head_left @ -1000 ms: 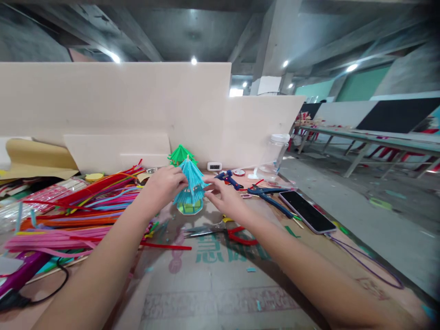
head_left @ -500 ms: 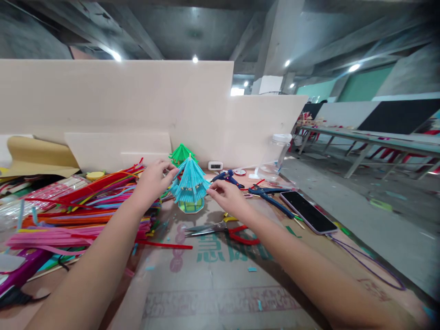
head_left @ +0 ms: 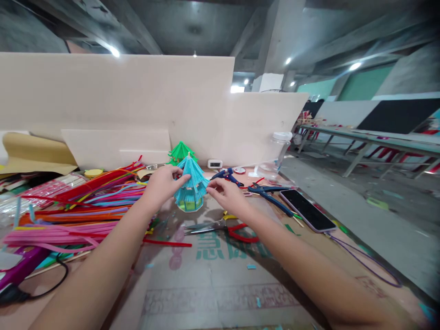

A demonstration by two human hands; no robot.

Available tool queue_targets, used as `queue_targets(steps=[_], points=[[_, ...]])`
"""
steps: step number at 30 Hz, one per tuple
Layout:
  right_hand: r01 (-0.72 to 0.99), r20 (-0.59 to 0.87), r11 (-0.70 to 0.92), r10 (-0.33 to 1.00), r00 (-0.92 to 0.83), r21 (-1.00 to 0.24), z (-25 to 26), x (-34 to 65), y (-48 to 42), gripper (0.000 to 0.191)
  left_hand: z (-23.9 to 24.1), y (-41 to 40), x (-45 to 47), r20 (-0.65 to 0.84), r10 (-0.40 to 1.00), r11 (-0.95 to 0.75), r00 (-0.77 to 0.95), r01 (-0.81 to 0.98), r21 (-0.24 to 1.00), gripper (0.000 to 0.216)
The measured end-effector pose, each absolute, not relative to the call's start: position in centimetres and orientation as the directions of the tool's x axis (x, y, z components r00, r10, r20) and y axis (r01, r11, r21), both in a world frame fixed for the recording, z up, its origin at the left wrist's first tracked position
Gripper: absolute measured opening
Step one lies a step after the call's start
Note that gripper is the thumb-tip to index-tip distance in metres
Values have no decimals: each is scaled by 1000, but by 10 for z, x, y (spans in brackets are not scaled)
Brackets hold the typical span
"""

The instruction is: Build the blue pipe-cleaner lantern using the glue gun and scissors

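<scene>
A small blue pagoda model (head_left: 191, 187) made of fuzzy craft stems stands on the cardboard-covered table (head_left: 220, 279). My left hand (head_left: 164, 183) pinches its upper roof from the left side. My right hand (head_left: 227, 194) touches the roof edge from the right with its fingertips pressed together. A green pagoda model (head_left: 180, 152) stands just behind the blue one.
A big heap of coloured craft stems (head_left: 75, 201) lies at the left. Red-handled scissors (head_left: 223, 228) lie in front of the model. A blue glue gun (head_left: 228, 176), blue pliers (head_left: 266, 192), a phone (head_left: 307, 211) and a clear jar (head_left: 277, 153) are at the right. Board panels stand behind.
My left hand shifted back onto the upper roof after loosening outward. The blue model settled slightly lower and upright. My right hand stayed at the roof edge.
</scene>
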State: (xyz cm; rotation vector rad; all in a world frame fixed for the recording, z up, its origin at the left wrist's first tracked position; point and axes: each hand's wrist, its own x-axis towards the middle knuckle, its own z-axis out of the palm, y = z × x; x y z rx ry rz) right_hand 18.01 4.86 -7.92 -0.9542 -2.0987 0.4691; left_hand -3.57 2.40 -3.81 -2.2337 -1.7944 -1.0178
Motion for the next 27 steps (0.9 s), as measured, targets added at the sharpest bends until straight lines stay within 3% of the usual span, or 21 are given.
queue_targets(steps=[8, 12, 14, 17, 19, 27], points=[[476, 500, 651, 759, -418, -590, -77, 179, 47, 18, -28, 12, -27, 516, 853, -277, 76, 904, 326, 42], [480, 517, 677, 736, -438, -558, -74, 179, 43, 30, -23, 5, -21, 473, 875, -294, 101, 887, 355, 42], [425, 479, 653, 754, -449, -627, -73, 178, 42, 34, -22, 3, -19, 459, 879, -319, 130, 875, 364, 40], [253, 327, 468, 834, -445, -847, -73, 177, 44, 25, -24, 4, -20, 476, 864, -357, 165, 867, 347, 36], [170, 244, 347, 865, -439, -922, -74, 176, 46, 23, -25, 7, -21, 490, 856, -363, 165, 867, 342, 34], [-135, -9, -74, 902, -431, -988, -82, 168, 44, 22, -28, 10, -23, 498, 848, -390, 183, 851, 351, 30]])
